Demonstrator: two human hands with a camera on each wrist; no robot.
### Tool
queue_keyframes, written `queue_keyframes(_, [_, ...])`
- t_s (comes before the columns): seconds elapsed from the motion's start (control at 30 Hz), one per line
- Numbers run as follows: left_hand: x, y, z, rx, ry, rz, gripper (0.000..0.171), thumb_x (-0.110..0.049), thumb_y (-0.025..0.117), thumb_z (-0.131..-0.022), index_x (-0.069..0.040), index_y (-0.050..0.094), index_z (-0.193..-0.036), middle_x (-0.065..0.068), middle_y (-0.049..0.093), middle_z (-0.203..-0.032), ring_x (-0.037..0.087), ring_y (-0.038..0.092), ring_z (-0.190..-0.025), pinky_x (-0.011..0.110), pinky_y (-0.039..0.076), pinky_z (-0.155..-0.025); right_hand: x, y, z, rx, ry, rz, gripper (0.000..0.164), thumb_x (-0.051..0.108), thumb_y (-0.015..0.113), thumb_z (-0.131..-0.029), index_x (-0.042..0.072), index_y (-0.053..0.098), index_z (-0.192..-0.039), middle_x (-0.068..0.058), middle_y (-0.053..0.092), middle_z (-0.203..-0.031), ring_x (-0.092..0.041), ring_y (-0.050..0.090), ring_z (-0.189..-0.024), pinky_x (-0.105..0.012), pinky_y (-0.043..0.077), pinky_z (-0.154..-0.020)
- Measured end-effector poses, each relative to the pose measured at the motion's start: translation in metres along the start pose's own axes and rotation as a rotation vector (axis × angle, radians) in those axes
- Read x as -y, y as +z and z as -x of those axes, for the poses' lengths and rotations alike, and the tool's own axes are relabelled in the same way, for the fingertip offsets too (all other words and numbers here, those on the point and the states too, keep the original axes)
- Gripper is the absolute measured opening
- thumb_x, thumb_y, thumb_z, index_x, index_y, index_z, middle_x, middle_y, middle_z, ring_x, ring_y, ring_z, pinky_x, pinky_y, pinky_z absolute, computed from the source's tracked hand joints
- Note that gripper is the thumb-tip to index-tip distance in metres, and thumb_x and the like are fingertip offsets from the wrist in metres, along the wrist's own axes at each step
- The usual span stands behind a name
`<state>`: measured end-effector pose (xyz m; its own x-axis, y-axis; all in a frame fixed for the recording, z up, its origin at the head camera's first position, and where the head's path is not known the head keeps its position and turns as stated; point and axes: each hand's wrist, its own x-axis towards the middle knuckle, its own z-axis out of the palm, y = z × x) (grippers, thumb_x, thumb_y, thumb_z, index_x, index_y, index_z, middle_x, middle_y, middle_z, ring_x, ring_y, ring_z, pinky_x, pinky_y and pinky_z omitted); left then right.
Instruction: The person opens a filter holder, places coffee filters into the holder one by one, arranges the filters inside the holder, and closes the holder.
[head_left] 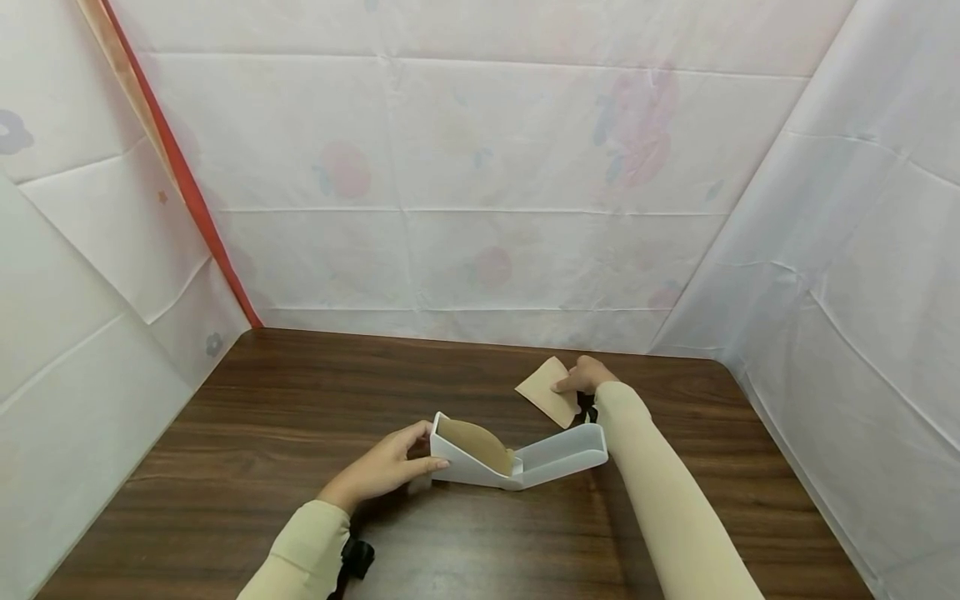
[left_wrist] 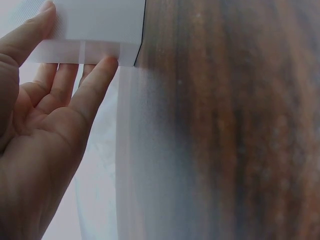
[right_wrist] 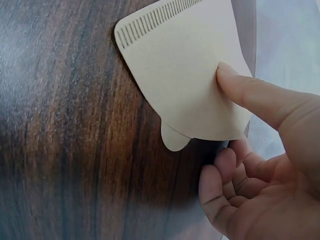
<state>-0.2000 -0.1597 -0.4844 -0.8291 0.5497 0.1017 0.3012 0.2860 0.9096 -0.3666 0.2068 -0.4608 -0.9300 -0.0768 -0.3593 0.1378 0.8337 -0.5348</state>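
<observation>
A white plastic coffee filter holder (head_left: 467, 472) stands on the table, its lid (head_left: 564, 463) swung out to the right. Brown paper filters (head_left: 472, 443) show upright inside it. My left hand (head_left: 384, 468) grips the holder's left end, thumb along the near side and the other fingers round the end wall. Beyond the lid, my right hand (head_left: 587, 375) pinches a single paper coffee filter (right_wrist: 175, 80) by its edge, thumb on top and fingers beneath. The filter's crimped seam and a small rounded tab face outward in the right wrist view.
Dark wood-grain table (head_left: 315, 400) lies under everything. White printed sheeting (head_left: 480, 183) hangs behind it and along both sides, with a red strip (head_left: 191, 187) at the left corner. Black wrist straps show at both sleeves.
</observation>
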Motion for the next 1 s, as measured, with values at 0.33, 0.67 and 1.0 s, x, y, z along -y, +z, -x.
queue_keyframes(0.33, [0.0, 0.0, 0.0, -0.003, 0.001, 0.007, 0.032, -0.024, 0.071, -0.096, -0.011, 0.058, -0.122, 0.002, 0.067, -0.116, 0.02, 0.064, -0.108, 0.032, 0.053, -0.086, -0.004, -0.002, 0.005, 0.042, -0.064, 0.011, 0.035, 0.029, 0.078, -0.088, -0.005, 0.074, -0.099, -0.011, 0.071, -0.084, -0.021, 0.064, -0.073, -0.035, 0.052, -0.07])
queue_keyframes(0.67, [0.0, 0.0, 0.0, 0.002, 0.006, 0.007, 0.031, -0.024, 0.07, -0.097, -0.01, 0.058, -0.121, 0.001, 0.067, -0.116, 0.02, 0.064, -0.108, 0.032, 0.053, -0.086, -0.01, -0.002, 0.011, 0.078, -0.097, -0.087, 0.026, 0.018, 0.061, -0.101, -0.002, 0.068, -0.086, -0.005, 0.055, -0.078, -0.018, 0.045, -0.07, -0.032, 0.04, -0.068])
queue_keyframes(1.0, [0.0, 0.0, 0.0, 0.002, 0.007, 0.007, 0.031, -0.024, 0.071, -0.096, -0.011, 0.057, -0.122, 0.001, 0.067, -0.116, 0.02, 0.064, -0.107, 0.032, 0.053, -0.086, -0.015, -0.001, 0.014, 0.059, -0.137, -0.155, 0.019, 0.013, 0.056, -0.103, -0.004, 0.061, -0.098, -0.012, 0.058, -0.097, -0.021, 0.048, -0.081, -0.032, 0.04, -0.072])
